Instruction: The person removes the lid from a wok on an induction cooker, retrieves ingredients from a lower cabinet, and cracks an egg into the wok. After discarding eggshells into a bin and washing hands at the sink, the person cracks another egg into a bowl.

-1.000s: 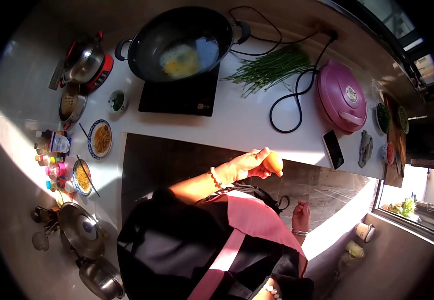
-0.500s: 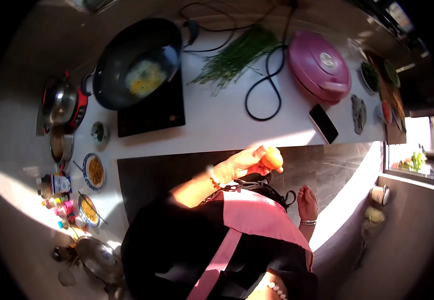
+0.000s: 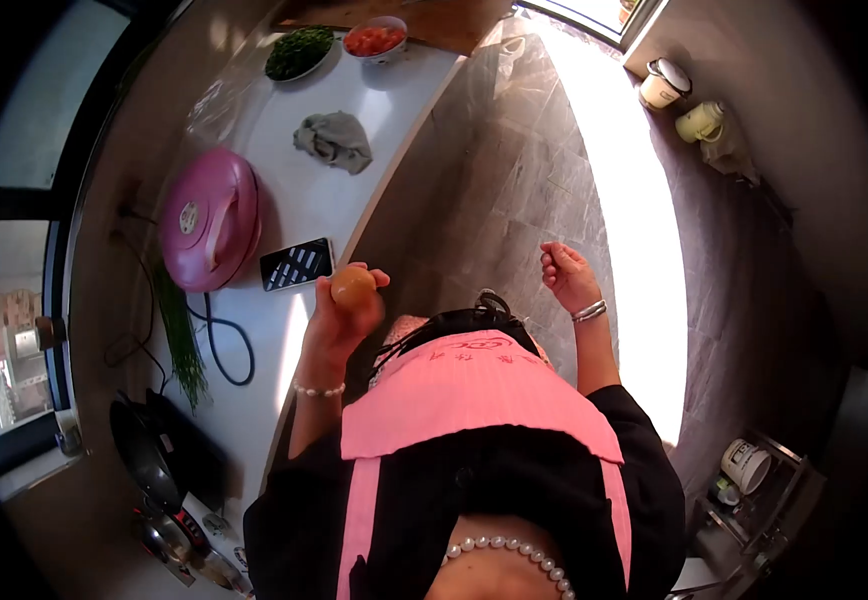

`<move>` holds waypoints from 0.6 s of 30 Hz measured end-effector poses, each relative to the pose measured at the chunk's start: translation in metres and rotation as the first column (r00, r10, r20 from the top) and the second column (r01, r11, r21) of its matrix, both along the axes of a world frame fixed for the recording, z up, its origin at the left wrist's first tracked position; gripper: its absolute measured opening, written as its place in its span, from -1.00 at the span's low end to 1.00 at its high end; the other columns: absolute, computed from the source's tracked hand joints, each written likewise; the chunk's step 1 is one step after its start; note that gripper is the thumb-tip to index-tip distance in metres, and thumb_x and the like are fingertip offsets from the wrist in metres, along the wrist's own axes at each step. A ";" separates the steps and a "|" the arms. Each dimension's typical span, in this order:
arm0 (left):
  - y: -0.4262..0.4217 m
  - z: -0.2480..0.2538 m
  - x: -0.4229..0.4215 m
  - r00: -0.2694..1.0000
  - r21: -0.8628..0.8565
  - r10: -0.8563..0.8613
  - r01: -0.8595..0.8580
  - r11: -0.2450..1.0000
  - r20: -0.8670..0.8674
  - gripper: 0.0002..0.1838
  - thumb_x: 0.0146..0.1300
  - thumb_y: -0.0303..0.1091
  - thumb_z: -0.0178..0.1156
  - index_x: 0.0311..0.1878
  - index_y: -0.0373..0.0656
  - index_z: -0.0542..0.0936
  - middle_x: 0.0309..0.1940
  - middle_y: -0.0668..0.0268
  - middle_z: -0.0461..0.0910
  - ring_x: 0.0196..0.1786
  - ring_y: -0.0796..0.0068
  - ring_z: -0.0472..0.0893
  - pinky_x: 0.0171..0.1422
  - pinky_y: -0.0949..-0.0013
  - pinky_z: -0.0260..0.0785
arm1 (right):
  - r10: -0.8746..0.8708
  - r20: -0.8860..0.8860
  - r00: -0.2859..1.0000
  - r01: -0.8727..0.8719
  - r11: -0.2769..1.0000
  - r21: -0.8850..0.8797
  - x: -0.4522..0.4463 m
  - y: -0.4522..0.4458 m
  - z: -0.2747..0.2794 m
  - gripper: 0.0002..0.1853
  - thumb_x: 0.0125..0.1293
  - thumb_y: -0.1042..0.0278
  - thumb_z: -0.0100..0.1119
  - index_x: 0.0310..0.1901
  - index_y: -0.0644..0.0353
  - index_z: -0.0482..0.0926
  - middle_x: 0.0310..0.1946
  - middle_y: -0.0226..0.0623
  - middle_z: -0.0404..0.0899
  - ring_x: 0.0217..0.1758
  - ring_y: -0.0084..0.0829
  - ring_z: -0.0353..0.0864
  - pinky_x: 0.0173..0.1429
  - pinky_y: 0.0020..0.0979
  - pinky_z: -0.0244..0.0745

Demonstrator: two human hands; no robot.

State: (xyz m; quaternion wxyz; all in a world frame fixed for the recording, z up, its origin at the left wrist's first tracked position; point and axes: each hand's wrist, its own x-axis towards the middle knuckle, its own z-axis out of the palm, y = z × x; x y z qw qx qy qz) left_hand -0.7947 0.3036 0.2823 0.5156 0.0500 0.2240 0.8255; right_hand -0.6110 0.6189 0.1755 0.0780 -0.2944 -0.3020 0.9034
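Observation:
My left hand (image 3: 339, 318), a pearl bracelet at its wrist, is wrapped round a brown egg (image 3: 353, 287) near the front edge of the counter. Just beyond it, a phone (image 3: 297, 264) lies on the white counter (image 3: 304, 205). A pink round electric griddle (image 3: 209, 220) with its lid down stands farther to the left. My right hand (image 3: 569, 277) hangs over the floor with its fingers curled in and nothing visible in them. Silver bangles circle that wrist. A pink apron covers my front.
A grey cloth (image 3: 334, 140), a plate of chopped greens (image 3: 299, 53) and a bowl of diced tomato (image 3: 375, 40) sit along the counter. Long green stalks (image 3: 182, 340) and a black cord (image 3: 224, 345) lie beside the griddle. A black wok (image 3: 144, 455) stands lower left.
My view has swung to the right, so the wok and griddle now appear on the left. The egg stays in my left hand. My right hand is raised and its fingers are curled.

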 end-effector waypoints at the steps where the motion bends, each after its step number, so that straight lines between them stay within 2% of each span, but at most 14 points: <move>1: 0.022 0.005 -0.003 0.999 -0.003 0.007 -0.006 1.000 0.034 -0.47 0.31 0.11 -0.14 0.09 -0.16 0.36 0.01 0.06 0.40 -0.35 0.43 0.44 -0.25 0.48 0.36 | -0.016 0.018 1.000 0.016 1.000 0.008 0.002 0.021 -0.001 -0.77 0.30 0.27 0.05 -0.16 0.26 0.49 -0.47 -0.46 0.50 -0.50 -0.69 0.43 -0.44 -0.65 0.35; 2: 0.042 0.015 -0.007 0.999 -0.197 0.043 -0.045 0.979 -0.018 -0.42 0.22 0.18 -0.03 0.06 -0.13 0.40 -0.08 0.19 0.41 -0.50 0.57 0.32 -0.44 0.55 0.20 | -0.035 0.042 0.999 0.035 0.999 0.015 0.002 0.041 -0.001 -0.77 0.30 0.28 0.05 -0.14 0.26 0.49 -0.47 -0.45 0.50 -0.49 -0.69 0.43 -0.44 -0.65 0.35; 4: 0.079 0.021 -0.022 0.999 -0.207 0.005 -0.014 0.978 -0.042 -0.42 0.23 0.18 -0.05 0.06 -0.13 0.39 -0.09 0.17 0.41 -0.51 0.57 0.32 -0.45 0.54 0.20 | -0.066 0.080 0.995 0.064 0.998 0.031 -0.009 0.078 -0.001 -0.77 0.30 0.31 0.05 -0.11 0.28 0.48 -0.46 -0.44 0.50 -0.48 -0.68 0.43 -0.44 -0.65 0.35; 5: 0.095 0.019 -0.030 0.999 -0.226 0.002 -0.011 0.974 -0.041 -0.42 0.23 0.18 -0.06 0.07 -0.13 0.39 -0.10 0.17 0.42 -0.51 0.57 0.32 -0.45 0.54 0.19 | -0.072 0.052 0.996 0.073 0.997 -0.003 -0.016 0.099 -0.007 -0.77 0.28 0.41 0.02 -0.07 0.32 0.46 -0.40 -0.33 0.53 -0.43 -0.59 0.50 -0.36 -0.59 0.44; 8: 0.148 0.007 -0.059 0.999 -0.246 -0.007 -0.001 0.969 -0.031 -0.42 0.25 0.18 -0.10 0.08 -0.13 0.38 -0.08 0.13 0.41 -0.49 0.56 0.34 -0.44 0.55 0.21 | -0.126 0.077 0.989 0.124 0.992 0.031 -0.058 0.156 -0.012 -0.76 0.25 0.49 0.00 -0.06 0.34 0.44 -0.32 -0.19 0.56 -0.35 -0.47 0.56 -0.24 -0.50 0.53; 9: 0.165 -0.003 -0.070 1.000 -0.232 -0.015 0.011 0.973 -0.016 -0.41 0.26 0.18 -0.13 0.09 -0.14 0.36 -0.05 0.10 0.41 -0.46 0.55 0.36 -0.43 0.56 0.23 | -0.106 0.031 0.994 0.104 0.994 0.036 -0.074 0.178 -0.016 -0.75 0.24 0.52 -0.03 -0.04 0.33 0.44 -0.26 -0.15 0.56 -0.24 -0.41 0.58 -0.08 -0.44 0.54; 13: 0.241 -0.035 -0.121 0.997 -0.127 -0.069 0.066 0.990 -0.023 -0.40 0.26 0.19 -0.13 0.09 -0.15 0.35 -0.07 0.09 0.43 -0.44 0.57 0.39 -0.42 0.60 0.25 | -0.158 0.007 0.987 0.157 0.983 0.097 -0.145 0.260 -0.026 -0.76 0.23 0.52 0.02 -0.06 0.33 0.44 -0.19 -0.11 0.56 -0.12 -0.34 0.57 0.05 -0.36 0.50; 16: 0.303 -0.045 -0.162 0.997 -0.160 -0.060 0.052 0.986 -0.048 -0.39 0.24 0.22 -0.11 0.07 -0.15 0.35 -0.13 0.11 0.46 -0.43 0.59 0.40 -0.41 0.62 0.25 | -0.167 0.010 0.986 0.165 0.980 0.112 -0.199 0.323 -0.023 -0.73 0.24 0.44 0.06 -0.05 0.33 0.42 -0.20 -0.11 0.56 -0.12 -0.32 0.57 0.03 -0.35 0.50; 18: 0.334 -0.040 -0.176 0.992 -0.296 -0.026 -0.011 0.955 -0.121 -0.39 0.24 0.24 -0.15 0.05 -0.13 0.37 -0.18 0.13 0.47 -0.49 0.59 0.36 -0.44 0.60 0.22 | -0.129 0.033 0.991 0.121 0.975 0.188 -0.235 0.367 -0.025 -0.71 0.25 0.41 0.08 -0.04 0.35 0.42 -0.19 -0.11 0.56 -0.11 -0.33 0.57 0.04 -0.35 0.50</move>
